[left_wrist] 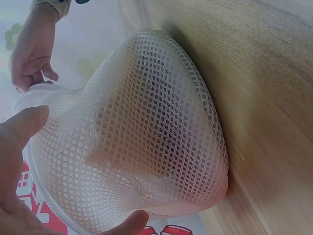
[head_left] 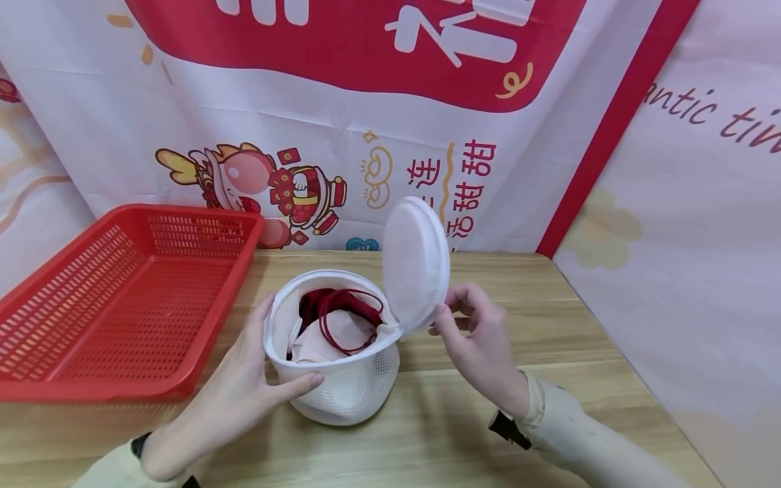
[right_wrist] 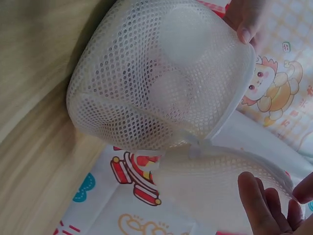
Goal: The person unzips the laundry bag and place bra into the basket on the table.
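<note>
A white mesh laundry bag (head_left: pixel 344 393) stands on the table with its round lid (head_left: pixel 415 264) raised at the right. Inside lie a pale cloth piece (head_left: pixel 326 339) and a dark red one (head_left: pixel 314 305), a thin red cord (head_left: pixel 323 325) looping over them. My left hand (head_left: pixel 244 379) grips the bag's left side at the rim, thumb across the front. With thumb and fingers, my right hand (head_left: pixel 482 342) pinches the lid's lower right edge. In the right wrist view, pale rounded shapes show through the mesh (right_wrist: pixel 171 88), and the right hand (right_wrist: pixel 266 210) is at the lid's rim.
To the left sits a red plastic basket (head_left: pixel 244 271) with slotted sides. The wooden table (head_left: pixel 518 434) meets a printed cloth backdrop (head_left: pixel 293 102) at its far edge, and another pale printed cloth (head_left: pixel 683 224) runs along the right.
</note>
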The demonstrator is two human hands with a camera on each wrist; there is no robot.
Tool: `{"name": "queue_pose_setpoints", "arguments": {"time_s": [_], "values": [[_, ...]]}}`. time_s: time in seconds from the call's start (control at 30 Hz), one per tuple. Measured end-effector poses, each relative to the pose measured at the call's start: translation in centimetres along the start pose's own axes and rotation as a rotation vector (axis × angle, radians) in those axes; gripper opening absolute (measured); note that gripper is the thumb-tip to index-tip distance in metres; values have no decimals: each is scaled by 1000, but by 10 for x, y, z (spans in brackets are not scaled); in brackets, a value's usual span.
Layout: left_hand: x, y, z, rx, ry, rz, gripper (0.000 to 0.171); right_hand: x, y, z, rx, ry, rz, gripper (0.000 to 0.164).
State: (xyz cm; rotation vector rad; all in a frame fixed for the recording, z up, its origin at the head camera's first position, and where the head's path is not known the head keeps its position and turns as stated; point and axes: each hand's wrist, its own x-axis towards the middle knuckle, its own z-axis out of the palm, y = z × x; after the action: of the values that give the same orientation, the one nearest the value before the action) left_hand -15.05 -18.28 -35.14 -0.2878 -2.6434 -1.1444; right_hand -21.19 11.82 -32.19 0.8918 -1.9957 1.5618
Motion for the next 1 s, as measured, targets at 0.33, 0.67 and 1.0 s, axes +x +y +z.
{"name": "queue_pose_setpoints", "arguments": {"time_s": [0.33, 0.67, 1.0], "values": [[-1, 0, -1, 11, -11, -9, 124, -2, 4, -13, 322, 10, 447, 11], [-1, -1, 1, 9, 4, 12, 123, -5, 10, -23, 547, 42, 738, 33], [-1, -1, 1, 14, -4, 4, 124, -13, 20, -36, 781, 20, 863, 92]]}}
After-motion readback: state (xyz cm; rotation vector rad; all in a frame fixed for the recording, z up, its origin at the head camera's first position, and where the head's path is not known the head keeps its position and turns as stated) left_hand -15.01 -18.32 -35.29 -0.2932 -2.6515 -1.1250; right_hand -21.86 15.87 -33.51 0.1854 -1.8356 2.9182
